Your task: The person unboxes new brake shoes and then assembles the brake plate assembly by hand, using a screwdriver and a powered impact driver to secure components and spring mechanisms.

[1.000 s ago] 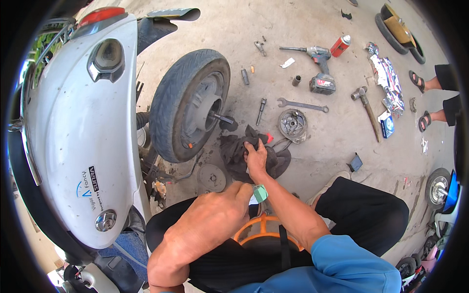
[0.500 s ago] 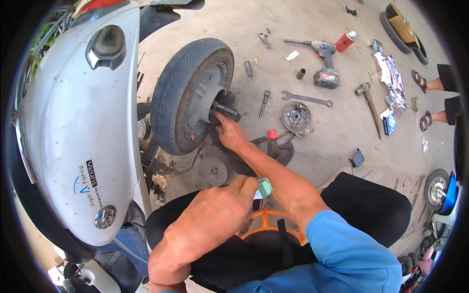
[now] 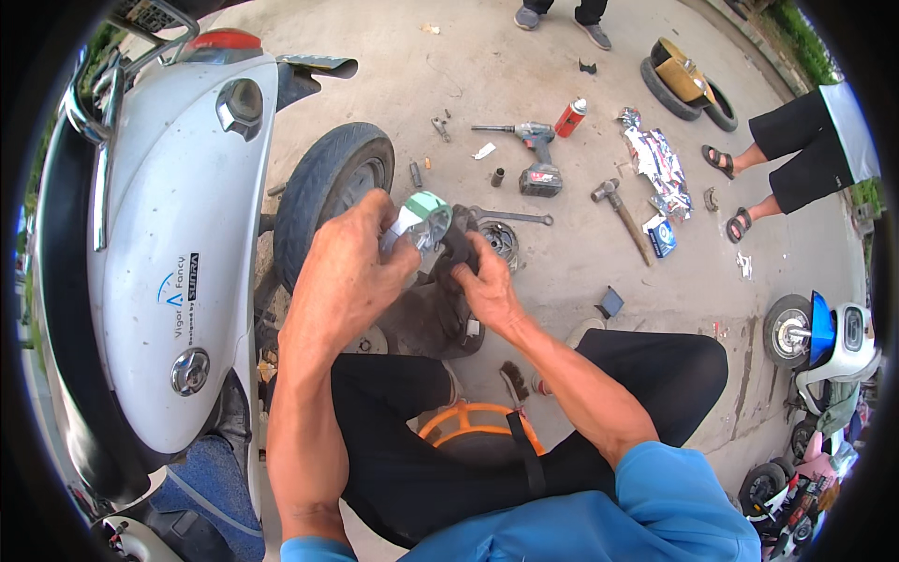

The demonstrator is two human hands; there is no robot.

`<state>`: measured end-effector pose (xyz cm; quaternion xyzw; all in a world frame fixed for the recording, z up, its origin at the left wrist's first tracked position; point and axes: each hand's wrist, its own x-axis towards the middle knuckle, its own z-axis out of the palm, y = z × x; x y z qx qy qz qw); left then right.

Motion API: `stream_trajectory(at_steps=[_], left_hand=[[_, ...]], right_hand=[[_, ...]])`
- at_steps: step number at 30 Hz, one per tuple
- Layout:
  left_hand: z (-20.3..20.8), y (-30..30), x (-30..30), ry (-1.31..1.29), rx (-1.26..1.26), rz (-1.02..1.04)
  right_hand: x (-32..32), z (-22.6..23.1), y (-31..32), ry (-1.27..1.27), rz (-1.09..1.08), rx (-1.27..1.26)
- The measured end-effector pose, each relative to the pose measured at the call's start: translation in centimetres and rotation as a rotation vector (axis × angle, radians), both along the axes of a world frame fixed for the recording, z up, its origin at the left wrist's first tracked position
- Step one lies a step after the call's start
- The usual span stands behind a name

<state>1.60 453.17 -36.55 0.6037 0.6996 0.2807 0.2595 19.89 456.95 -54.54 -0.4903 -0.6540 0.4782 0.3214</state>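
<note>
My left hand [image 3: 351,267] is closed round a ring-shaped green-and-white thing [image 3: 421,217] with a shiny inside; its exact kind I cannot make out. Close beside it, my right hand [image 3: 489,286] grips a dark rag [image 3: 426,318], which hangs down between my knees. The rag's upper end reaches up against the ring-shaped thing. Behind my left hand stands the scooter's wheel [image 3: 318,187], its hub mostly hidden by that hand. Just beyond my right hand, a round metal brake plate [image 3: 503,242] lies on the ground, partly covered by the hand and the rag.
The white scooter body [image 3: 140,253] fills the left side. On the ground lie a wrench [image 3: 520,217], an impact driver [image 3: 538,150], a red can [image 3: 570,118], a hammer [image 3: 623,220] and a blue box [image 3: 659,236]. A person [image 3: 801,145] stands at the right, another at the far edge.
My right hand has left the wheel hub and now grips the dark rag. The left hand has moved forward and up with the green-and-white thing. The whole view has shifted.
</note>
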Motion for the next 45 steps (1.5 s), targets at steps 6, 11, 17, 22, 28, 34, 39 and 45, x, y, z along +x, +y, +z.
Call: stream_trajectory(at_steps=[6,11,17,22,28,34,39,45], left_hand=[[0.5,0.5,0.4,-0.246,0.271,0.166],[1.6,1.2,1.8,-0.337,0.352,0.126],[0.2,3.2,5.3,-0.370,0.347,0.068],[-1.8,5.5,7.0,-0.351,0.294,0.026],[-1.8,7.6,6.3,-0.082,0.214,-0.081],[-4.8,10.7,6.8,0.191,0.019,-0.262],[-20.6,12.7,3.1,0.034,-0.283,-0.118],[-37.2,14.3,-2.3,-0.367,-0.505,0.264]], right_hand=[[11.7,15.1,2.9,0.366,-0.214,0.229],[22.6,25.4,2.6,0.232,-0.359,0.433],[37.2,27.4,2.7,-0.390,-0.476,0.587],[44.4,21.0,-2.2,-1.402,-0.411,0.120],[41.0,16.7,-2.9,-0.880,-0.409,-0.254],[36.9,8.6,2.5,-1.072,-0.101,-0.071],[26.2,-0.3,7.1,-1.067,0.331,-0.160],[19.0,-12.1,10.9,-0.737,0.372,-0.330]])
